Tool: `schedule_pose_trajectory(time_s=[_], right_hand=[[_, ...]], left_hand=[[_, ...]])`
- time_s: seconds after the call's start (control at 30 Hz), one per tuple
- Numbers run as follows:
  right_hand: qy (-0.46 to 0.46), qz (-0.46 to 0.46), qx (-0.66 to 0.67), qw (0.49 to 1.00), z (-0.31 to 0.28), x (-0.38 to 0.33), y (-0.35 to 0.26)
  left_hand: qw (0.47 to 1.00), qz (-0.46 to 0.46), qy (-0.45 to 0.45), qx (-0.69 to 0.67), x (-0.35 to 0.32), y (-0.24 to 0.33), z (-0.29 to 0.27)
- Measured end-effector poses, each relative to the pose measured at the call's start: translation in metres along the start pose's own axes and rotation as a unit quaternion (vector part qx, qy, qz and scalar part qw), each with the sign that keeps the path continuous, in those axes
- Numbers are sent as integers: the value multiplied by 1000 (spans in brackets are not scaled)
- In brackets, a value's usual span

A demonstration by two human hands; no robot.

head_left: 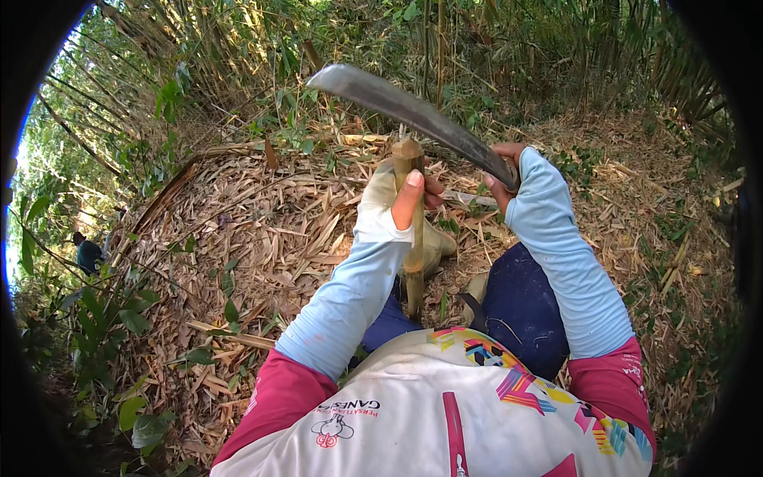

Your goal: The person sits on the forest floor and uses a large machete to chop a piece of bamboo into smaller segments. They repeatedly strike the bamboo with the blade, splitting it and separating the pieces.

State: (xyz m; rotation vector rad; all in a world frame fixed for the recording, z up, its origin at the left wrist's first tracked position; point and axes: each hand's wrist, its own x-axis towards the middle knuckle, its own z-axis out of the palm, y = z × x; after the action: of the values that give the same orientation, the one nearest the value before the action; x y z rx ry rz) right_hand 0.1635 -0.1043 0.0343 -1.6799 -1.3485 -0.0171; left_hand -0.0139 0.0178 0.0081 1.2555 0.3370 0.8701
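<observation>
My left hand [407,199], in a pale blue sleeve, is closed round an upright bamboo pole [409,161], thumb along its near side. The pole's pale, trimmed top end stands just above my fingers, and its lower part reaches down between my legs. My right hand [501,191] grips a machete [397,103] at its handle end; most of the handle is hidden by the fingers and sleeve. The long, dark, curved blade slants up to the left, above and beyond the pole's top, its broad tip at the far left. No contact between blade and pole can be made out.
Dry bamboo leaves [262,230] cover the ground, with split strips [238,335] lying among them. Leafy green plants [99,318] grow at the left. Bamboo stems [433,48] stand at the back. Another person [89,254] in dark clothing is far left. My bent legs [524,310] are close below.
</observation>
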Motion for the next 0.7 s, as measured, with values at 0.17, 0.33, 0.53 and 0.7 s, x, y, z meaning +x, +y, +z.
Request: schedule_pose_trajectory(time_s=[0.17, 0.33, 0.53, 0.7], right_hand=[[-89, -47, -48, 994, -11, -5, -36], [-120, -99, -138, 978, -10, -5, -31], [-144, -105, -166, 970, -11, 0, -36], [-160, -92, -206, 961, -15, 3, -45]], left_hand=[[983, -74, -7, -168, 2, -43, -45], [996, -43, 13, -77, -7, -1, 1], [993, -19, -33, -112, -12, -11, -3], [971, -92, -150, -163, -8, -54, -46]])
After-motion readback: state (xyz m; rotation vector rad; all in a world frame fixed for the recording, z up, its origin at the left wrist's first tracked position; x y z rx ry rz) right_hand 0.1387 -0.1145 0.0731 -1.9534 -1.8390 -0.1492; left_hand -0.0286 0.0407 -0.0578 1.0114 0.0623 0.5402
